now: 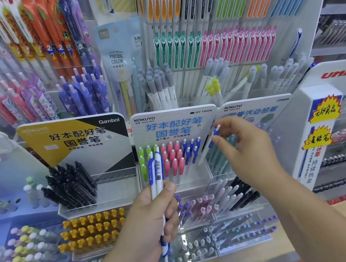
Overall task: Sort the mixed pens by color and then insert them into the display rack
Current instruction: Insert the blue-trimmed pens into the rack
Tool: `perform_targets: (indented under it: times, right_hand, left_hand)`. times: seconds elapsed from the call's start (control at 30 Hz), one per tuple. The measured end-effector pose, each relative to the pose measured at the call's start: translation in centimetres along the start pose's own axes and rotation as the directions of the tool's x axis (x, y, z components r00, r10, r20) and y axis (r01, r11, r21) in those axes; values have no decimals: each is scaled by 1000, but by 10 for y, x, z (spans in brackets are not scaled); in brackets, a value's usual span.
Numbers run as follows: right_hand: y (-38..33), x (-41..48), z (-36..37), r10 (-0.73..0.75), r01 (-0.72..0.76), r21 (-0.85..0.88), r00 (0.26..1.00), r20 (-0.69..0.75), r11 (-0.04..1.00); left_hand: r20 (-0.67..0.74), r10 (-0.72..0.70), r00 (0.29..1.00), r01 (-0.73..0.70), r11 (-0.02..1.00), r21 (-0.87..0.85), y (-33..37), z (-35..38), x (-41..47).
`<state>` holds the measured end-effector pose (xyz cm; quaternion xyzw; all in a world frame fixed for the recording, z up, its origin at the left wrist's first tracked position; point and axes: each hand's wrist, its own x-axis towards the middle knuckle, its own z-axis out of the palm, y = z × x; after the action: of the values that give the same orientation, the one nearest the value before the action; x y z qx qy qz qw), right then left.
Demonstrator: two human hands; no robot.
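Several blue pens [157, 177] sit bunched in my curled left hand [149, 220], freeing my right hand [247, 144] to pinch one pen [211, 142] and angle it toward the display rack [176, 128] and its blue row [192, 150].

Blue-and-white pens [157, 177] stand bunched upright before the rack [200, 124]. A single pen [211, 144] — blurred — tilts beside its blue row [192, 150].

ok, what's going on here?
A person is sorting pens at a shop display. The left hand grips a few blue-and-white pens. The right hand pinches a single blue pen at the right edge of the rack, beside the blue pens standing next to pink pens and green pens. It is not slotted in yet.
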<state>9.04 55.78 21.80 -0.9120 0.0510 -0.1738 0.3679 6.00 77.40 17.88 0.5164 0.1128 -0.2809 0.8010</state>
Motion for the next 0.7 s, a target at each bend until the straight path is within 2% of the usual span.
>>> perform_targets:
  times: [0.2,0.53,0.7]
  right_hand:
    - [12,0,19,-110,112,-162,994,17,981]
    - [23,-3,42,-123,139,-347,990,68,928]
    - [21,-4,44,-111,134,-364,990,82,922]
  left_hand:
    - [3,11,1000,-11,1000,-3,0,0,-2]
    - [29,-10,1000,13,994,-104,1,-6,-5]
    - [57,-24,998,32,989,-145,0,-8,-6]
